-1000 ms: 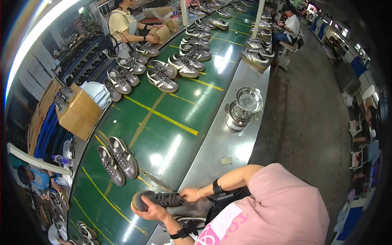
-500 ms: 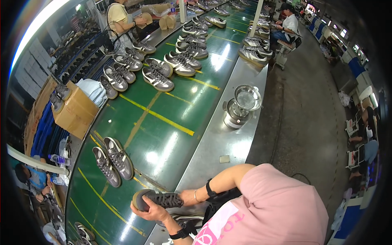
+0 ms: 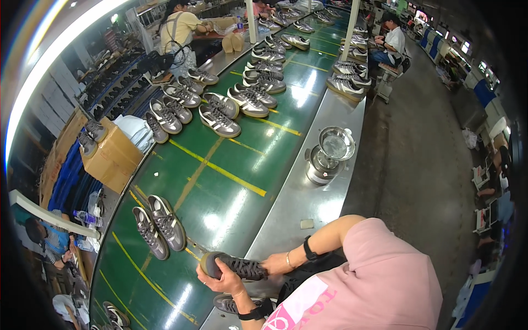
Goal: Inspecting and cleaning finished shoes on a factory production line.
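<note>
A dark grey lace-up sneaker [image 3: 242, 267] with a brown sole edge is held level in front of me, over the edge between green belt and metal ledge. My left hand [image 3: 223, 279] is closed around its toe end, thumb on the upper. At the other end of the laces, my right hand [image 3: 276, 264] grips the sneaker by its opening, its fingertips partly hidden. Under my left forearm another grey sneaker [image 3: 226, 302] lies on the ledge, mostly covered.
A pair of grey sneakers [image 3: 159, 228] stands on the green belt [image 3: 220, 181] to the left. Farther along stand rows of similar sneakers [image 3: 247, 99]. The metal ledge [image 3: 286, 220] carries a steel pot with a dish [image 3: 324, 165]. Co-workers [image 3: 181, 33] sit beyond the belt.
The whole view has shifted, so the belt and shoes appear lower and farther right. Both hands keep hold of the sneaker, which stays in nearly the same pose.
</note>
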Demonstrator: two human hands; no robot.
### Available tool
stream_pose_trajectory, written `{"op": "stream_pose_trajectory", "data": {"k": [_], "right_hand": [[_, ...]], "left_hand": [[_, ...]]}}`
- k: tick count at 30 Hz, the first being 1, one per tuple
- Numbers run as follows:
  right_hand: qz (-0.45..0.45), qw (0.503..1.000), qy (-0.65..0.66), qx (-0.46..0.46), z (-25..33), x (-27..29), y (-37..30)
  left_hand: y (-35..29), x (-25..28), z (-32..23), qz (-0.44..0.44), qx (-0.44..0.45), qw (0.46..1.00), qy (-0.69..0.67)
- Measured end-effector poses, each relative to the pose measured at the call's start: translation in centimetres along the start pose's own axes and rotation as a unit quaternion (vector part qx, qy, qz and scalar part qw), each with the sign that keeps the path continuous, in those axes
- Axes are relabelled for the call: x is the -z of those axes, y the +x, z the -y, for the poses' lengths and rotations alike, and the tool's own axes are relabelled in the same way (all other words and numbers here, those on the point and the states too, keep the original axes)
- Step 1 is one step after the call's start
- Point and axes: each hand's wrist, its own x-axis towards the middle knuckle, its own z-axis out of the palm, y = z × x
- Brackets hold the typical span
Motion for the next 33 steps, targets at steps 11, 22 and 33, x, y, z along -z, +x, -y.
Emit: {"op": "stream_pose_trajectory", "data": {"k": [11, 22, 33], "right_hand": [[-0.433, 0.872, -0.067, -0.218, -4.3, 10.4, -12.2], [-0.486, 0.690, -0.151, -0.514, -11.9, 24.1, -28.4], [-0.384, 0.743, -0.145, -0.529, -15.5, 22.5, -30.5]], "left_hand": [[2.4, 0.7, 8.3, -0.008, 0.264, 0.947, -0.185], [-2.3, 3.8, 14.4, 0.349, 0.137, 0.881, 0.288], [-5.2, 9.7, 17.1, 0.331, 0.385, 0.856, 0.102]]}}
